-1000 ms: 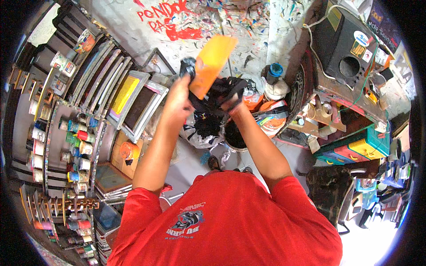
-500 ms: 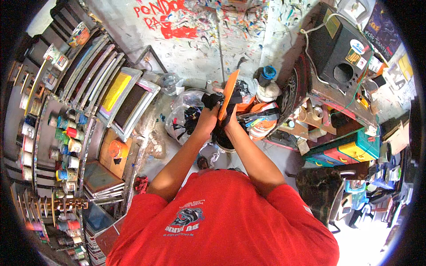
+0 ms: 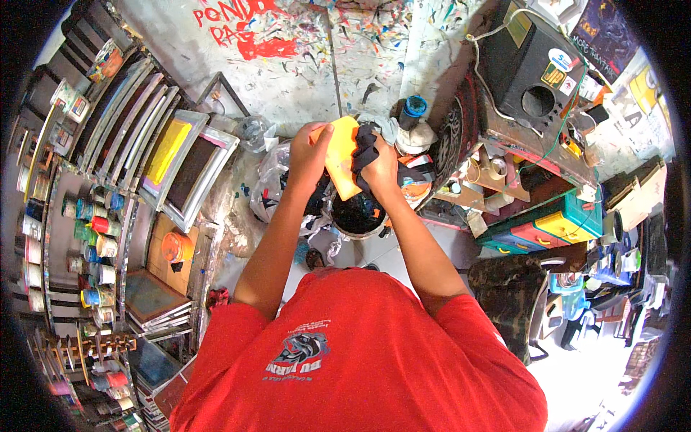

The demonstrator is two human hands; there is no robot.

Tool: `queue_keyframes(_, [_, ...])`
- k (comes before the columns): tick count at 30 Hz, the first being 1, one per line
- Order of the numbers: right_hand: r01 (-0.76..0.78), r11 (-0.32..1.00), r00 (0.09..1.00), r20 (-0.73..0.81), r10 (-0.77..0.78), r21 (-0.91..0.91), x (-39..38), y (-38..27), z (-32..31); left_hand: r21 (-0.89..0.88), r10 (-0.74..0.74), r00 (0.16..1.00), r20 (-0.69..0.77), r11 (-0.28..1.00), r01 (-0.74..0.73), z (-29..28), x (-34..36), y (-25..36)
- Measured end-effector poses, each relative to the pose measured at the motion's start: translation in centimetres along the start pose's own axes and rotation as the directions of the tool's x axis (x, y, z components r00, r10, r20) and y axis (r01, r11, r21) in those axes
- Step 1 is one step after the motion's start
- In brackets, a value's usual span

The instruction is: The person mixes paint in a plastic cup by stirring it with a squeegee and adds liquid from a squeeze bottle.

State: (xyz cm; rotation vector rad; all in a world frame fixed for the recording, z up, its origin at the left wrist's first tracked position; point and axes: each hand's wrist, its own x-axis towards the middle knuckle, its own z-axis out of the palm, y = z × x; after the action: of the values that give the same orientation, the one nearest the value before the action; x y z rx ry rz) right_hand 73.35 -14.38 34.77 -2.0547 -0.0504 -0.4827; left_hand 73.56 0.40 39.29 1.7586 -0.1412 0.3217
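Observation:
A flat, stiff-looking orange panel is held up in front of me, its broad face turned toward the view. My left hand grips its left edge, with the thumb near the top. A crumpled black cloth is bunched in my right hand, pressed against the panel's right edge. The closed fingers of that hand are partly hidden by the cloth. Just below both hands stands a round bucket with dark contents. A clear plastic bag with dark scraps lies left of it.
Framed screens stand in a rack at left, above shelves of small paint jars. At right are a black speaker on a bench, a colourful drawer unit and a dark chair. A paint-spattered wall rises ahead.
The orange panel has turned from nearly edge-on to face-on and shifted left. The black cloth, earlier at my left hand, is now in my right, and my left hand grips the panel.

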Motion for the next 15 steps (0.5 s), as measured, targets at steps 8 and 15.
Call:
queue_keyframes(8, [0.246,0.969,0.960,0.139,-0.243,-0.011,1.2,1.7,0.1,0.141,-0.141,0.949,0.282,0.984,0.104,-3.6,0.2,-0.9])
queue_keyframes(15, [-0.130,0.782,0.957,-0.129,0.260,0.609,4.6,12.0,0.5,0.048,-0.103,0.982,-0.158,0.993,0.112,-7.2,-1.3,-3.4])
